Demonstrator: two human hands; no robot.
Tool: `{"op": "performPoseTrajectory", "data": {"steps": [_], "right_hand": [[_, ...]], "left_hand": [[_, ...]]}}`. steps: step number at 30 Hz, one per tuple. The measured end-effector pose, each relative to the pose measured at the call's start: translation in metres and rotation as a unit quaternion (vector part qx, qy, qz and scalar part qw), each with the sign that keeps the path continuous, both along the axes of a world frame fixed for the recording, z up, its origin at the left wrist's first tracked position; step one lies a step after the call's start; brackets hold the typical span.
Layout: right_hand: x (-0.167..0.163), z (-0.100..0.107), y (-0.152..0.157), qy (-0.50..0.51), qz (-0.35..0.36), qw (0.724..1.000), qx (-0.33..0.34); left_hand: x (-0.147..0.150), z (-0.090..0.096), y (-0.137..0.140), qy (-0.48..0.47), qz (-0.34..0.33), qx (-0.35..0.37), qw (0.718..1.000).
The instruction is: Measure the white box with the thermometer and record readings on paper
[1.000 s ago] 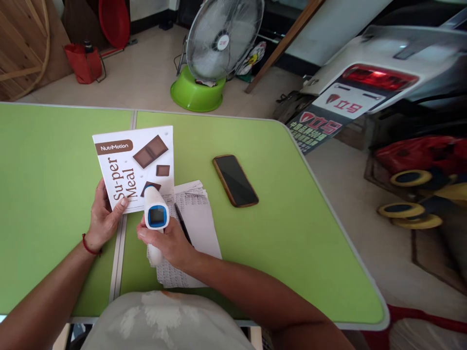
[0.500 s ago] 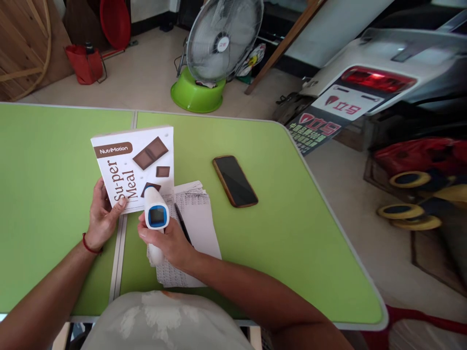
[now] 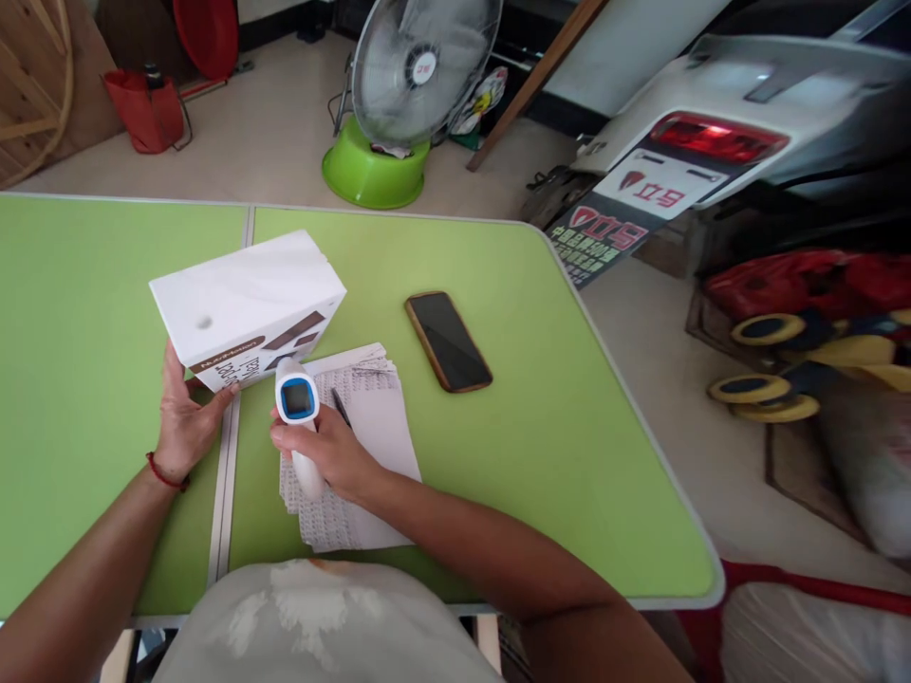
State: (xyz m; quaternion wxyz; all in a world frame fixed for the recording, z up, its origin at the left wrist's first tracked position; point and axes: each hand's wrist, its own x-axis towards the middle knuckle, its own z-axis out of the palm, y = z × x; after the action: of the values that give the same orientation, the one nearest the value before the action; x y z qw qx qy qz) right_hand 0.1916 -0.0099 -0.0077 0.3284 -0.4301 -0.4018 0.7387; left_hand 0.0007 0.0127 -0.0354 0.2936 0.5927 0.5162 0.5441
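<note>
My left hand [image 3: 186, 417] grips the lower left of a white box [image 3: 246, 289] with a brown "NutriMotion" label and chocolate pictures. The box is tilted so a blank white side faces up, with a small round mark on it. A white infrared thermometer gun [image 3: 306, 474] with a blue-framed screen is in my right hand [image 3: 338, 451], its front end close to the printed face of the box. Beneath that hand lies a stack of printed paper [image 3: 377, 427]. A black pen [image 3: 341, 408] rests on the sheets, partly hidden by my hand.
A dark phone [image 3: 450, 343] in a brown case lies on the green table [image 3: 541, 474], right of the papers. Beyond the table stand a fan [image 3: 423, 71], a green basin [image 3: 374, 171] and a red bag [image 3: 146, 114]. To the right is a white scooter [image 3: 712, 142].
The box has tipped so its blank side now faces up and its printed face is turned down toward me. My right hand still holds the thermometer near it. The view has shifted slightly.
</note>
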Motion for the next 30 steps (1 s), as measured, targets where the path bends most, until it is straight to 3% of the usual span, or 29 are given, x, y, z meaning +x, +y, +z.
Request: {"op": "performPoseTrajectory", "data": {"steps": [4, 7, 10, 12, 14, 16, 23, 26, 30], "right_hand": [[0.026, 0.021, 0.014, -0.072, 0.051, 0.993, 0.075], [0.056, 0.027, 0.024, -0.216, 0.029, 0.967, 0.129], [0.089, 0.016, 0.029, -0.391, 0.041, 0.902, 0.181], [0.108, 0.001, 0.031, -0.492, 0.037, 0.84, 0.224], [0.123, -0.014, 0.032, -0.558, -0.003, 0.782, 0.279], [0.133, -0.026, 0.033, -0.583, -0.032, 0.751, 0.309], [0.14, -0.038, 0.033, -0.577, -0.059, 0.739, 0.344], [0.14, -0.031, 0.03, -0.58, -0.057, 0.73, 0.356], [0.127, -0.013, 0.016, -0.543, -0.117, 0.698, 0.451]], "left_hand": [[0.001, 0.0, 0.001, 0.011, 0.037, 0.001, 0.999], [0.0, -0.003, 0.002, -0.006, 0.035, 0.008, 0.999], [0.0, -0.008, 0.002, -0.012, 0.027, 0.018, 0.999], [0.001, -0.01, 0.001, -0.008, 0.015, 0.022, 1.0], [0.001, -0.01, 0.0, -0.011, 0.008, 0.02, 1.0], [0.001, -0.009, -0.001, -0.01, 0.007, 0.009, 1.0], [0.006, 0.0, -0.006, -0.004, 0.016, 0.017, 1.0], [0.009, 0.004, -0.008, 0.012, 0.053, 0.057, 0.997], [0.012, 0.011, -0.01, 0.04, 0.09, 0.114, 0.989]]}}
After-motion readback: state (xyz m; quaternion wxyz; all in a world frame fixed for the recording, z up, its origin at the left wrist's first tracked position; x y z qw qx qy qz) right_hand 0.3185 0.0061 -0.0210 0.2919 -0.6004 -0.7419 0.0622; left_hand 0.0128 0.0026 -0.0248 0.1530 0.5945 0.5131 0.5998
